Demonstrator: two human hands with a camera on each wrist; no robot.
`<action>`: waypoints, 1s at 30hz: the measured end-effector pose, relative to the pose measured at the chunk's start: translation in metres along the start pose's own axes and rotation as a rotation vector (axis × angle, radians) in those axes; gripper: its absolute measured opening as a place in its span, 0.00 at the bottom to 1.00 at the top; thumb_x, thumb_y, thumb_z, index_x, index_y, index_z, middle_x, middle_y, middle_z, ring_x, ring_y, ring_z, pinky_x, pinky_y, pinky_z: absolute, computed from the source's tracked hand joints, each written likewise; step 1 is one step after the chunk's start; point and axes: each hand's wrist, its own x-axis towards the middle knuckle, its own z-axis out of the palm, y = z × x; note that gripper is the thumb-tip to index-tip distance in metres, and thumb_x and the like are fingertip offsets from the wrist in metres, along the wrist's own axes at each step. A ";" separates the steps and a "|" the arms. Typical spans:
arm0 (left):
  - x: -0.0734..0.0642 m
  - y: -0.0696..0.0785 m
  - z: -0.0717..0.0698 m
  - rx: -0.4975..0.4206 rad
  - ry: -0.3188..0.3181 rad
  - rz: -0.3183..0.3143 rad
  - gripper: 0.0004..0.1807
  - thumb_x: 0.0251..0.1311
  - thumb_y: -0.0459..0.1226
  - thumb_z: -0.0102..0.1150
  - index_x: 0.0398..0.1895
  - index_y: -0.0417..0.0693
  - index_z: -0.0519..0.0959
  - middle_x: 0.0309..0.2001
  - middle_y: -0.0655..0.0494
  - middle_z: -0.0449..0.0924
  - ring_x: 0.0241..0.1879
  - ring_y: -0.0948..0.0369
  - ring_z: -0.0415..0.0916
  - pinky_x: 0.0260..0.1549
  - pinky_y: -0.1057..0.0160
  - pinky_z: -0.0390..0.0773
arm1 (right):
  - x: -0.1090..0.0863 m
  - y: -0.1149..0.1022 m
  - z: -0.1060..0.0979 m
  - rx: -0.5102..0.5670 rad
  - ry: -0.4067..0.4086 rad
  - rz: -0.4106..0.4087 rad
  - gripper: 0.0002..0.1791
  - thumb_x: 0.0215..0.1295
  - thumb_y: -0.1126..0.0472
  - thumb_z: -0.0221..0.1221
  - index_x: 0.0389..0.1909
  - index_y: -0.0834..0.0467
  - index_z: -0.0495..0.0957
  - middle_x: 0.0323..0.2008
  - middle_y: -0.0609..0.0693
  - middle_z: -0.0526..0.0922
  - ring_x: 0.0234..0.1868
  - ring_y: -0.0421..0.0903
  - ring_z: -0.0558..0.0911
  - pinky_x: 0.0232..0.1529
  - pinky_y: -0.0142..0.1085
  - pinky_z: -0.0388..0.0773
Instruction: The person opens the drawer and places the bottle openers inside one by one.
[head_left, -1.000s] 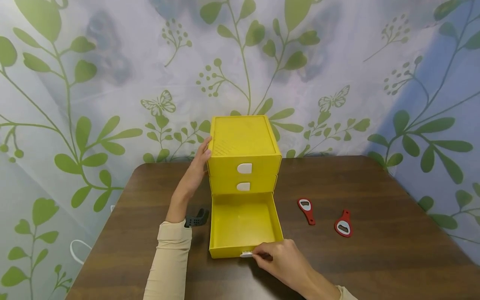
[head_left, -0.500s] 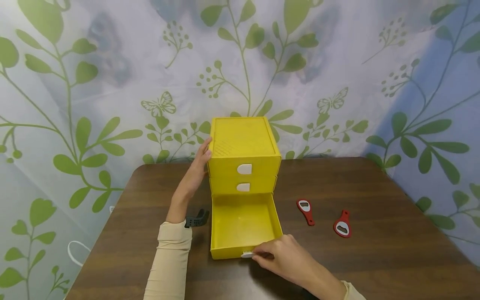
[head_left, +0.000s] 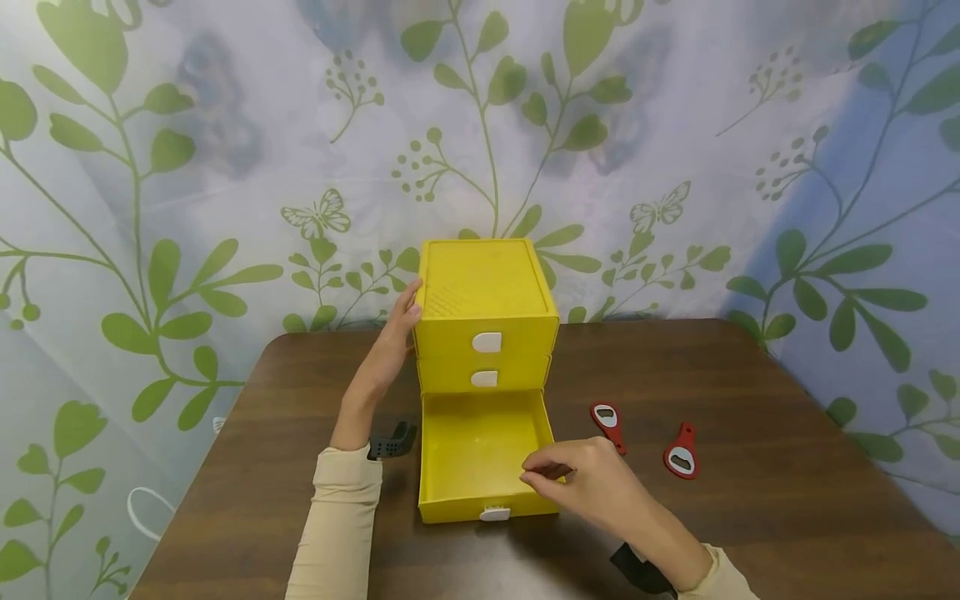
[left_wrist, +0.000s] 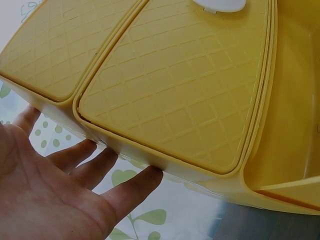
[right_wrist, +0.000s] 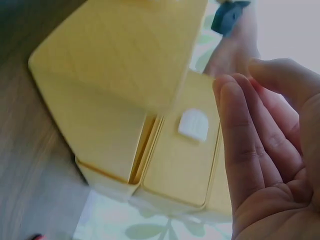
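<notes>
A yellow three-drawer cabinet (head_left: 486, 279) stands at the middle of the table. Its bottom drawer (head_left: 472, 454) is pulled out and bare inside, with a white handle (head_left: 495, 514) on the front. The two upper drawers are closed. My left hand (head_left: 386, 346) rests with straight, spread fingers against the cabinet's left side; in the left wrist view its fingertips (left_wrist: 150, 175) touch the side wall. My right hand (head_left: 596, 483) hovers over the right front corner of the bottom drawer, off the handle. Its thumb and fingers (right_wrist: 242, 130) are gently bent, with nothing between them.
Two red bottle openers, a nearer one (head_left: 681, 457) and one closer to the cabinet (head_left: 607, 423), lie on the brown table (head_left: 780, 500) to the right. Behind is a leaf-patterned cloth (head_left: 480, 108). A white cable (head_left: 142, 512) hangs past the left edge.
My right hand has let go of the bottom drawer's handle and moved up and to the right. The drawer stays pulled out, and my left hand keeps its place on the cabinet.
</notes>
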 end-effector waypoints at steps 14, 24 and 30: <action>0.001 0.000 0.000 -0.007 -0.001 -0.008 0.33 0.78 0.62 0.34 0.82 0.80 0.44 0.83 0.69 0.32 0.83 0.56 0.36 0.71 0.27 0.49 | 0.006 0.030 -0.027 -0.072 0.164 0.173 0.14 0.56 0.65 0.76 0.43 0.51 0.88 0.38 0.43 0.91 0.36 0.34 0.88 0.40 0.35 0.87; 0.000 0.001 0.000 -0.004 -0.001 -0.002 0.33 0.79 0.61 0.34 0.83 0.79 0.44 0.83 0.68 0.32 0.82 0.56 0.37 0.71 0.27 0.49 | 0.002 0.057 -0.030 -0.144 0.238 0.218 0.20 0.56 0.61 0.77 0.50 0.54 0.86 0.45 0.45 0.90 0.45 0.48 0.89 0.45 0.42 0.86; 0.000 0.000 0.000 -0.005 -0.004 0.003 0.33 0.79 0.60 0.34 0.83 0.76 0.43 0.84 0.66 0.31 0.82 0.55 0.37 0.71 0.27 0.49 | -0.004 0.080 -0.031 -0.213 0.280 0.240 0.24 0.56 0.59 0.77 0.54 0.56 0.85 0.47 0.48 0.90 0.46 0.50 0.89 0.44 0.42 0.86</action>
